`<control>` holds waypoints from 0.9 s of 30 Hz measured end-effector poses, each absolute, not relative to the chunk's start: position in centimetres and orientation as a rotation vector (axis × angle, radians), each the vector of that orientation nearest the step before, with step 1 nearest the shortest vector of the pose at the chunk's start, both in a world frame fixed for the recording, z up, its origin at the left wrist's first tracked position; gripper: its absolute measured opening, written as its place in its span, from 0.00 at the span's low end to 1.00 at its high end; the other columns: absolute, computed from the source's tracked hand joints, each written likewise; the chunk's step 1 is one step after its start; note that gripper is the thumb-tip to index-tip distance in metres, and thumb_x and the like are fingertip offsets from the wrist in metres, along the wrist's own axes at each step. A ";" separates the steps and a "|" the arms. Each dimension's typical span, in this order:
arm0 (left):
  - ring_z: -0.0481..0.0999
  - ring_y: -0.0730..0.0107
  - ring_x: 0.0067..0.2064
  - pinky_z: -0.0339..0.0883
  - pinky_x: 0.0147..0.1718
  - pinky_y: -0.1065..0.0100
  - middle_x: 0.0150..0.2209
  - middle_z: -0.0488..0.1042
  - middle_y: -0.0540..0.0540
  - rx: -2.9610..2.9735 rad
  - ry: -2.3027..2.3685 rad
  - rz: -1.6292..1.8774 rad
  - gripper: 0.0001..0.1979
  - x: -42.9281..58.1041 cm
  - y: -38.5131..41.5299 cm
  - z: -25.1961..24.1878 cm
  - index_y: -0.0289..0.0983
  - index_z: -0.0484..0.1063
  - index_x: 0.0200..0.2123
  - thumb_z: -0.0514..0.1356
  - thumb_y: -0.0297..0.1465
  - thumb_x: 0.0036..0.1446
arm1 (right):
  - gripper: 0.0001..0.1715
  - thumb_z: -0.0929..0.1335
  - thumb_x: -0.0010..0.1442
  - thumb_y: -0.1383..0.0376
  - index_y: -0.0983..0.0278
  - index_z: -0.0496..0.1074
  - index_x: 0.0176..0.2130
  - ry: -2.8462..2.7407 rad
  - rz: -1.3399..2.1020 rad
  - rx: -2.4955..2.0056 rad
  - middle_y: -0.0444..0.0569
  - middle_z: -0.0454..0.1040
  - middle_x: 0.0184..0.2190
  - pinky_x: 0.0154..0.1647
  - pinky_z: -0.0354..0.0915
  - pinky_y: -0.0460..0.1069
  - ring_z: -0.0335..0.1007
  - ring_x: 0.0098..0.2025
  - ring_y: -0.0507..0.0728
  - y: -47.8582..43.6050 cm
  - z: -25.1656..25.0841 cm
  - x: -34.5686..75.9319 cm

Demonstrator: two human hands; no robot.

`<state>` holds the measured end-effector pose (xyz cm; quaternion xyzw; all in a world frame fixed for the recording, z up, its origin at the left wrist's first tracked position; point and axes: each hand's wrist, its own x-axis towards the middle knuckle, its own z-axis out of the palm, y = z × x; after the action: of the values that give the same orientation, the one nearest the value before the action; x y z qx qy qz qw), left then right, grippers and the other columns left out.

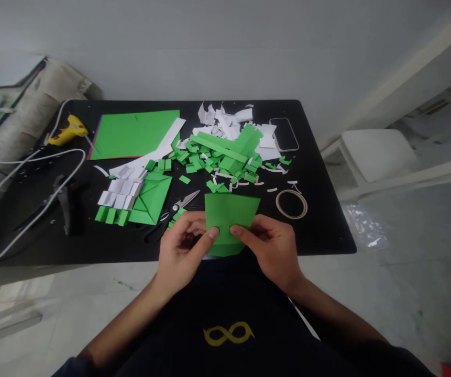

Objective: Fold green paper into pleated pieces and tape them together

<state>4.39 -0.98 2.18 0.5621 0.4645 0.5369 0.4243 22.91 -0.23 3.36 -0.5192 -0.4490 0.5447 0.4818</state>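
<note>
A green paper piece (pixel 231 215) is held upright at the near edge of the black table (pixel 327 230). My left hand (pixel 182 254) pinches its lower left part with thumb and fingers closed. On its lower right, my right hand (pixel 272 248) grips it the same way. Just to the left of the paper lie scissors (pixel 172 214) with black handles. Past them sits a folded green square (pixel 151 200) with green and white strips beside it.
A heap of green and white paper scraps (pixel 225 149) fills the table's middle. A green sheet (pixel 133 133), a yellow glue gun (pixel 67 131) with white cable, a tape ring (pixel 291 203) and a phone (pixel 284 134) also lie there. A white stool (pixel 378 152) stands right.
</note>
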 end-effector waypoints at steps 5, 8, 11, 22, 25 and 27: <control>0.78 0.75 0.28 0.72 0.27 0.75 0.29 0.81 0.51 1.453 1.169 1.350 0.04 4.4 -1.0 2.1 0.39 0.79 0.38 0.68 0.25 0.63 | 0.10 0.81 0.58 0.56 0.60 0.84 0.34 -1.157 1.401 -1.215 0.46 0.84 0.29 0.30 0.77 0.48 0.81 0.31 0.56 -0.3 3.4 23.4; 0.75 0.77 0.25 0.70 0.25 0.76 0.27 0.79 0.52 1.487 1.183 1.353 0.05 4.2 -1.2 1.8 0.38 0.78 0.35 0.68 0.24 0.63 | 0.10 0.81 0.58 0.58 0.60 0.83 0.36 -1.208 1.439 -1.160 0.45 0.83 0.29 0.31 0.76 0.48 0.81 0.33 0.56 -0.2 3.3 23.9; 0.75 0.77 0.25 0.70 0.25 0.77 0.27 0.79 0.53 1.535 1.169 1.357 0.05 4.2 -1.4 1.5 0.38 0.78 0.35 0.69 0.24 0.63 | 0.08 0.80 0.60 0.61 0.60 0.83 0.40 -1.240 1.456 -1.125 0.46 0.84 0.32 0.32 0.76 0.48 0.81 0.34 0.56 -0.2 3.2 24.0; 0.82 0.73 0.33 0.74 0.31 0.75 0.36 0.85 0.49 1.520 1.029 1.421 0.11 4.2 -1.5 2.0 0.41 0.83 0.44 0.64 0.21 0.65 | 0.15 0.73 0.64 0.71 0.54 0.87 0.45 -1.346 1.372 -0.943 0.46 0.88 0.39 0.37 0.76 0.48 0.84 0.39 0.56 -0.4 3.8 24.0; 0.82 0.71 0.34 0.73 0.29 0.74 0.36 0.84 0.47 1.442 0.987 1.426 0.11 4.3 -1.6 1.9 0.41 0.84 0.42 0.62 0.22 0.68 | 0.19 0.70 0.67 0.73 0.53 0.87 0.47 -1.360 1.385 -0.859 0.46 0.87 0.42 0.40 0.76 0.49 0.84 0.42 0.56 -0.4 3.7 24.0; 0.82 0.71 0.35 0.72 0.30 0.73 0.36 0.83 0.47 1.426 0.957 1.418 0.12 4.4 -1.7 1.7 0.40 0.83 0.42 0.61 0.22 0.68 | 0.20 0.69 0.68 0.73 0.52 0.87 0.47 -1.373 1.387 -0.847 0.46 0.87 0.43 0.42 0.76 0.49 0.84 0.43 0.56 -0.5 3.6 24.1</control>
<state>4.38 -1.73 1.68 0.5746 0.3855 0.5713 0.4414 24.07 -0.52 3.65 -0.3481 -0.5641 0.5699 0.4857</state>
